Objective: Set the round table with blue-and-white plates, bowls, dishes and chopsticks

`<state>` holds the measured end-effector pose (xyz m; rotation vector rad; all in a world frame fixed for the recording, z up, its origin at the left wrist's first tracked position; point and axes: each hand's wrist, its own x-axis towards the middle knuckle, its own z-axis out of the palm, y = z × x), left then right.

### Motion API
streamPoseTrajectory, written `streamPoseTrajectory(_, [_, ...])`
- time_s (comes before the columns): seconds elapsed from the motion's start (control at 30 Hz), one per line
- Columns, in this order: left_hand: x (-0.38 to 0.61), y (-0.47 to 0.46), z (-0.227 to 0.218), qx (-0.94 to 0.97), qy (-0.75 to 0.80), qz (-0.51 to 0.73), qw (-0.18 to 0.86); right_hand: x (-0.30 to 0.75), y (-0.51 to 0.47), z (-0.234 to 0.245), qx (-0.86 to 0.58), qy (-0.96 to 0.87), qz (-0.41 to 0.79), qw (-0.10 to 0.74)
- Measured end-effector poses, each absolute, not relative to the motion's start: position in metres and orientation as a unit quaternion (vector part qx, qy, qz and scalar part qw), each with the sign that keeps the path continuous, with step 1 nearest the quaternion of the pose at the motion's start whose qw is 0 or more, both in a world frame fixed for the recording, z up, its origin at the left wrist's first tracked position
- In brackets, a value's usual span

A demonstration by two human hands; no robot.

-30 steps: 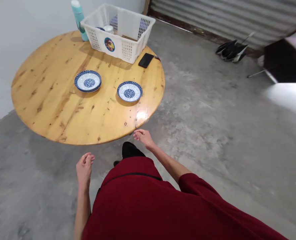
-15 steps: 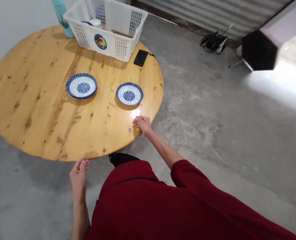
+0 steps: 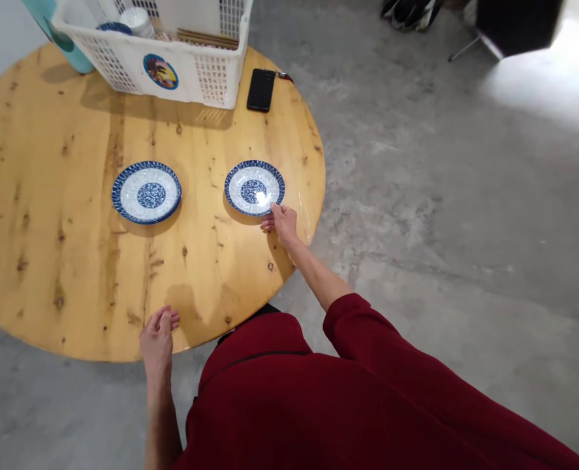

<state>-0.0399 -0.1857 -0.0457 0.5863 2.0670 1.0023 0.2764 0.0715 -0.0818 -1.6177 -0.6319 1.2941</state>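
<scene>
Two blue-and-white patterned plates lie on a round wooden table (image 3: 74, 261). My right hand (image 3: 282, 223) reaches out over the table's right side; its fingertips touch the near rim of the right plate (image 3: 254, 187), fingers loosely curled and not closed around it. The left plate (image 3: 147, 192), which looks like a small stack, lies apart to the left. My left hand (image 3: 158, 336) hangs over the table's near edge, fingers curled loosely together with nothing in them.
A white plastic basket (image 3: 172, 59) with dishes inside stands at the table's far side, with a teal bottle (image 3: 57, 36) behind it on the left. A black phone (image 3: 260, 89) lies right of the basket. Grey concrete floor surrounds the table; dark objects lie at the top right.
I have stepped closer to the table. My right hand moved forward from the table's edge to the right plate's rim. My left hand came up over the near edge.
</scene>
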Motion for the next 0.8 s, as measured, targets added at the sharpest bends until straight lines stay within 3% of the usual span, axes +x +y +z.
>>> streamPoseTrajectory(0.8, [-0.077,-0.105,-0.049,0.306,0.771,0.337,0.445,0.268,0.091,-0.081,-0.712,-0.262,0.418,0.499])
